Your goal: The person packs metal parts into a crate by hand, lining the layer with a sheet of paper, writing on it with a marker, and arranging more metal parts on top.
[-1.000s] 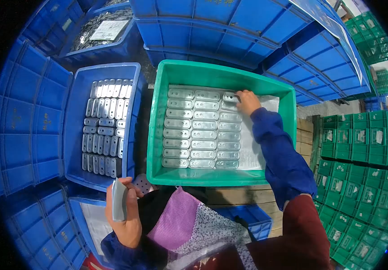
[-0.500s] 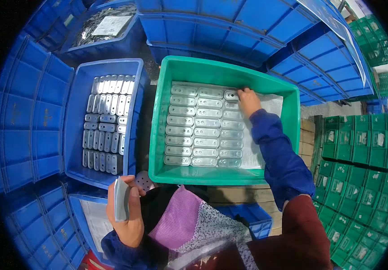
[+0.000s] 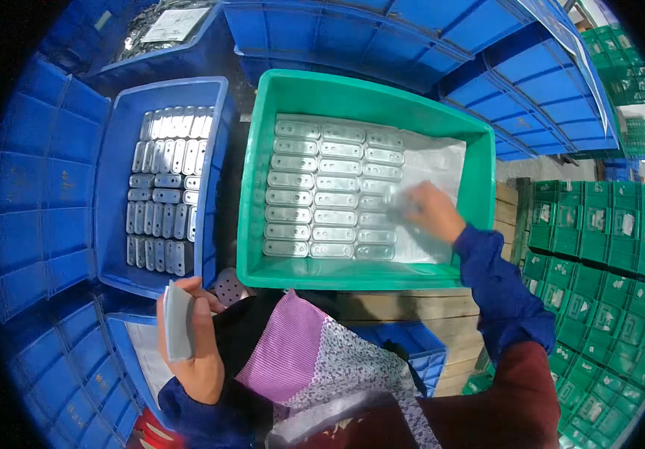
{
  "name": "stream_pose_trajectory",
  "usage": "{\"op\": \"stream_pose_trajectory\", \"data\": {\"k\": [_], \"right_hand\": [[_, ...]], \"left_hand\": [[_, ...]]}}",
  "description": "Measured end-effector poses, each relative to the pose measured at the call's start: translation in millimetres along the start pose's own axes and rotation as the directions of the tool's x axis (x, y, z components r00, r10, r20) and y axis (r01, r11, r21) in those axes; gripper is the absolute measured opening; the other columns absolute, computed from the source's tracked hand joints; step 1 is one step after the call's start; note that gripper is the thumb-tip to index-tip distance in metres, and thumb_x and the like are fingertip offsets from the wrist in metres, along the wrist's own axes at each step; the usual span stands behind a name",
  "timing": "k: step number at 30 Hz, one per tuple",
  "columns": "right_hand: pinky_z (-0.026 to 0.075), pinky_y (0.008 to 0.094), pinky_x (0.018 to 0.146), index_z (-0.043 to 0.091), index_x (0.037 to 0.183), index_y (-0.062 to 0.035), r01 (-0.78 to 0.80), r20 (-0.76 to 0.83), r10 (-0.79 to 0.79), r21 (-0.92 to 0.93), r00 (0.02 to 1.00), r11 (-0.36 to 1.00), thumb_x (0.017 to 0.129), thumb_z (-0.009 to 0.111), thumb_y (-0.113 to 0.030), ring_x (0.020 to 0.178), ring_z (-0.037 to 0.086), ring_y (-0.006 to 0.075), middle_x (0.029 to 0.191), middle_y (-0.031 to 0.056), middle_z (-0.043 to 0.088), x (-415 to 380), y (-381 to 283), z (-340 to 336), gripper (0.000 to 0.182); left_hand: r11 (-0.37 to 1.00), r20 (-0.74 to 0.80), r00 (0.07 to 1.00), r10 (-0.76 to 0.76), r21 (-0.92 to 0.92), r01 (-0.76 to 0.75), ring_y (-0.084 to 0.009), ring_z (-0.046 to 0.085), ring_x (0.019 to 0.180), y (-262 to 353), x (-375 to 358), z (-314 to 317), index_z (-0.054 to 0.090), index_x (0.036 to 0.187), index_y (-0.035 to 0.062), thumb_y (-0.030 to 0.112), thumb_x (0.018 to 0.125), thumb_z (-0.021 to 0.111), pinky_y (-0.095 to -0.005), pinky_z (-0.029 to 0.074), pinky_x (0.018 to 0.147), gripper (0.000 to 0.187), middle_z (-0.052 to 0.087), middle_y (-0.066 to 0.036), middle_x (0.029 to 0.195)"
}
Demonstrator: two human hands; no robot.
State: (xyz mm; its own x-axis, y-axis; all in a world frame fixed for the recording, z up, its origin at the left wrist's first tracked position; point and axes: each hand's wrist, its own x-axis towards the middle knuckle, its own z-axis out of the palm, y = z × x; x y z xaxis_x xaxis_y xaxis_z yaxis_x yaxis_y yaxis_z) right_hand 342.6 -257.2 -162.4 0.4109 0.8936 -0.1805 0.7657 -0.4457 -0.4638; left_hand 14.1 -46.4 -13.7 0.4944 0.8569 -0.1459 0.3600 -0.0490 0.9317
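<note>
My left hand (image 3: 201, 340) is closed around a flat, pale-grey piece (image 3: 180, 322), held upright near my body, left of the apron; its exact kind does not show. My right hand (image 3: 433, 211) is over the green crate (image 3: 352, 277), smeared by motion, its fingertips by the third column of parts. Whether it holds something cannot be made out. Inside the crate, oblong silvery metal parts (image 3: 337, 183) with rounded ends and small holes lie in three neat columns. White paper (image 3: 433, 157) lines the crate bottom on the right.
To the left, a blue crate (image 3: 214, 161) holds similar metal parts in several rows. Tall blue crates (image 3: 322, 34) stand behind, and stacked green boxes (image 3: 599, 224) at the right. A perforated round piece (image 3: 229, 288) sits between the crates. Wooden slats (image 3: 412, 314) show below.
My right hand has moved from the top of the third column down toward its middle, leaving a part there. My left hand still grips the grey piece. The view has shifted slightly.
</note>
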Motion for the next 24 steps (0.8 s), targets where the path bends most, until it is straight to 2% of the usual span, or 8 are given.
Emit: {"op": "stream_pose_trajectory", "data": {"k": [2,5,8,10,14,16,18,24], "right_hand": [[0.045,0.0395,0.077,0.058,0.101,-0.0049,-0.07,0.196,0.065,0.022,0.979,0.997,0.065,0.068,-0.01,0.088,0.054,0.0347,0.09,0.0164,0.052,-44.5,6.4,15.0,0.038],[0.045,0.0401,0.075,0.057,0.101,-0.0064,-0.083,0.283,0.104,-0.084,0.953,0.993,0.064,0.069,-0.01,0.088,0.054,0.0329,0.091,0.015,0.051,-76.7,16.2,25.3,0.039],[0.046,0.0399,0.075,0.056,0.099,-0.0052,-0.031,0.285,0.071,-0.141,0.956,0.99,0.063,0.071,-0.011,0.087,0.054,0.0326,0.091,0.0145,0.052,-79.6,35.1,43.1,0.039],[0.046,0.0397,0.074,0.057,0.098,-0.0049,0.025,0.317,0.002,-0.082,0.948,0.996,0.063,0.071,-0.011,0.086,0.055,0.0321,0.09,0.0135,0.053,-75.0,37.8,46.0,0.038],[0.047,0.04,0.073,0.058,0.093,-0.0043,0.021,0.358,0.025,-0.123,0.933,0.992,0.062,0.07,-0.01,0.085,0.056,0.0331,0.089,0.0135,0.054,-73.7,38.4,44.3,0.033],[0.047,0.04,0.073,0.059,0.092,-0.0045,-0.058,0.379,0.1,-0.119,0.92,0.991,0.064,0.067,-0.01,0.084,0.056,0.033,0.088,0.0137,0.054,-66.0,36.2,39.3,0.029],[0.047,0.04,0.072,0.059,0.091,-0.0044,-0.093,0.233,0.142,-0.209,0.962,0.973,0.066,0.064,-0.009,0.085,0.056,0.0325,0.088,0.0136,0.054,-61.1,40.3,39.3,0.026],[0.047,0.0408,0.076,0.056,0.095,-0.0061,-0.025,0.239,0.088,-0.254,0.967,0.967,0.063,0.07,-0.01,0.088,0.056,0.0309,0.09,0.0122,0.055,-60.9,42.6,43.3,0.035]], "left_hand": [[1.0,0.004,1.0,-0.025,-0.011,0.025,-0.012,0.049,0.073,-1.3,0.3,1.1,0.049,0.106,-0.0015,0.006,0.089,0.048,-0.0241,0.04,0.071,0.018,0.051,-0.006,0.08],[1.0,0.012,1.0,0.012,0.013,-0.012,-0.0119,0.049,0.073,-0.7,-1.7,5.3,0.05,0.105,-0.0012,0.008,0.09,0.048,-0.024,0.039,0.07,0.018,0.05,-0.006,0.079],[0.998,0.069,0.997,0.041,0.048,-0.044,-0.0121,0.049,0.073,1.1,-3.2,7.9,0.049,0.106,-0.001,0.009,0.09,0.047,-0.0241,0.039,0.071,0.018,0.049,-0.006,0.078],[0.999,0.075,0.997,0.034,0.023,-0.036,-0.0121,0.049,0.073,-0.3,-4.3,9.3,0.049,0.106,-0.0007,0.009,0.09,0.047,-0.0242,0.039,0.071,0.018,0.05,-0.006,0.078],[0.999,0.04,0.999,0.029,-0.03,-0.027,-0.0119,0.049,0.074,-1.8,-3.0,8.6,0.049,0.107,0.0001,0.009,0.091,0.046,-0.0245,0.04,0.072,0.019,0.05,-0.006,0.079],[0.999,0.033,0.999,0.039,-0.001,-0.039,-0.0118,0.049,0.074,-1.1,-2.7,6.1,0.049,0.107,0.0,0.009,0.091,0.046,-0.0245,0.04,0.072,0.019,0.05,-0.006,0.079],[0.998,0.04,0.998,0.048,0.026,-0.049,-0.0117,0.049,0.074,-1.7,-3.0,6.6,0.049,0.107,0.0,0.009,0.091,0.046,-0.0245,0.04,0.072,0.019,0.05,-0.005,0.079],[0.998,0.041,0.998,0.043,0.034,-0.045,-0.012,0.049,0.074,1.4,-2.0,6.2,0.049,0.107,-0.0009,0.009,0.091,0.047,-0.0242,0.04,0.071,0.019,0.05,-0.006,0.079]]}}
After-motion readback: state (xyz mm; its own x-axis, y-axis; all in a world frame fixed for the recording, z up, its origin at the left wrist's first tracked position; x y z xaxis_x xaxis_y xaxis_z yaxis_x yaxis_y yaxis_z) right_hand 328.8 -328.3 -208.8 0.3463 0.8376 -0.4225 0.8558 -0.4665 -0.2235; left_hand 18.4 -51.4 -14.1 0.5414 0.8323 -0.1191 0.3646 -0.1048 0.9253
